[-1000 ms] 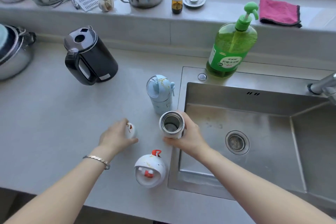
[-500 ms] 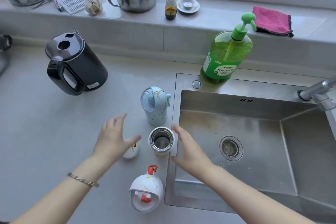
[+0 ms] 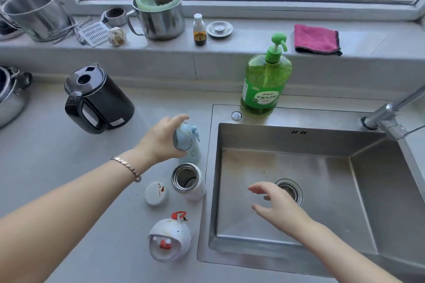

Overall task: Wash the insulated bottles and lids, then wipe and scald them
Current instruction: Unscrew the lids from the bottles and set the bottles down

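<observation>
Lowest in the frame, at lower centre on the smooth grey counter [image 3: 57, 156], a white domed lid [image 3: 169, 240] with red plastic parts is seen lying tilted, its clear-fronted side turned toward the camera. Right of it, over the brushed steel sink [image 3: 322, 117], the right hand [image 3: 276, 202] is held with fingers spread and relaxed; nothing is gripped or touched. Just above the domed lid, a small round white cap [image 3: 156, 193] is laid flat, and beside it to the right an open white bottle [image 3: 188, 181] is stood upright at the sink's edge, its long axis vertical and its shiny steel mouth facing up. Directly beyond, at mid-frame, a pale blue bottle [image 3: 187, 142] is also stood upright with its rounded lid fitted; that lid is gripped from the left by the left hand [image 3: 158, 139], fingers curled round it. A silvery bracelet [image 3: 128, 166] is worn on that wrist. Farther back, a glossy black kettle [image 3: 99, 101] is placed at centre left and a translucent green soap bottle [image 3: 265, 80] with a pump on the sink's far rim. A folded pink cloth [image 3: 316, 39] is laid on the sill at upper right.
</observation>
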A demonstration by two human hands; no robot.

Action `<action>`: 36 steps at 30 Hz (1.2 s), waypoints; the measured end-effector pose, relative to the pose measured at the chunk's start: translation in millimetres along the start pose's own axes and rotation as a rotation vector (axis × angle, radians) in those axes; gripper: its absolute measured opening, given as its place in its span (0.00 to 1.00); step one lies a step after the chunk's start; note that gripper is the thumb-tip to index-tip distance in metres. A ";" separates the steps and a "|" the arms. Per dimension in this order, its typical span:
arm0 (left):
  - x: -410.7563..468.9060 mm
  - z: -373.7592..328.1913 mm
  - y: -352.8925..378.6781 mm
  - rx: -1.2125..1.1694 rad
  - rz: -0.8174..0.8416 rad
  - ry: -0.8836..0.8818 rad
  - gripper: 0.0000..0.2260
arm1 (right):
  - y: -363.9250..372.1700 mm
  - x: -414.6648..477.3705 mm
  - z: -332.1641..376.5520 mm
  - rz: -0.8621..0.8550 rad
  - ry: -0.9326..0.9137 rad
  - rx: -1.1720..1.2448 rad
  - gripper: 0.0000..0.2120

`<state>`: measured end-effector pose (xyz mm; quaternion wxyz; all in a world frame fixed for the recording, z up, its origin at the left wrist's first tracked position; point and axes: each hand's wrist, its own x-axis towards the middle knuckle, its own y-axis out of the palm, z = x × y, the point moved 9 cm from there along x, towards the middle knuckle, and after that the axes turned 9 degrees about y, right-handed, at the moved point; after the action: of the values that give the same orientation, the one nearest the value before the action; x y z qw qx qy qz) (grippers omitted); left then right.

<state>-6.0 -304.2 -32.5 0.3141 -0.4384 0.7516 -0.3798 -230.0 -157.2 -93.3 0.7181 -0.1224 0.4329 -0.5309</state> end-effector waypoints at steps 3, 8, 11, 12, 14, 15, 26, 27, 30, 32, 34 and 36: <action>-3.8 1.8 -1.9 -0.096 -0.084 -0.005 0.36 | 1.4 0.3 -2.3 0.014 0.016 0.002 0.15; -2.3 6.2 -5.1 -0.130 -0.134 -0.087 0.31 | 6.7 13.0 17.8 0.048 0.016 0.004 0.15; -4.5 11.6 -11.3 -0.156 -0.166 -0.145 0.28 | -0.6 17.8 31.1 0.030 0.000 0.030 0.15; -6.5 12.1 -15.0 -0.171 -0.188 -0.164 0.27 | -4.4 18.5 33.8 0.022 -0.007 0.035 0.15; -11.1 9.4 -25.8 -0.219 -0.247 -0.192 0.26 | -12.8 17.8 36.5 0.005 -0.022 0.026 0.15; -13.5 5.4 -33.2 -0.246 -0.280 -0.198 0.26 | -17.8 16.6 38.3 -0.008 -0.035 0.018 0.16; -40.0 -173.5 -41.7 -0.500 -0.250 0.115 0.30 | -115.1 -26.8 64.0 -0.355 -0.208 0.225 0.36; -39.9 -182.3 -30.9 -0.526 -0.235 0.124 0.29 | -120.5 -33.7 53.4 -0.380 -0.186 0.211 0.35; -38.1 -199.8 2.9 -0.531 -0.163 0.139 0.30 | -128.8 -53.2 18.0 -0.416 -0.129 0.054 0.34; -39.0 -197.5 18.3 -0.492 -0.157 0.093 0.30 | -130.9 -60.0 -8.6 -0.431 -0.095 -0.084 0.33; -41.4 -188.0 28.7 -0.434 -0.161 0.010 0.28 | -131.6 -60.5 -39.7 -0.415 -0.046 -0.216 0.32; -45.9 -176.7 35.5 -0.367 -0.153 -0.060 0.26 | -132.3 -55.6 -70.4 -0.384 0.020 -0.378 0.31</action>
<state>-144.0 -199.2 34.7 0.2216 -0.5552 0.7630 -0.2459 -373.2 -142.6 -23.8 0.5645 -0.3291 0.5003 -0.5681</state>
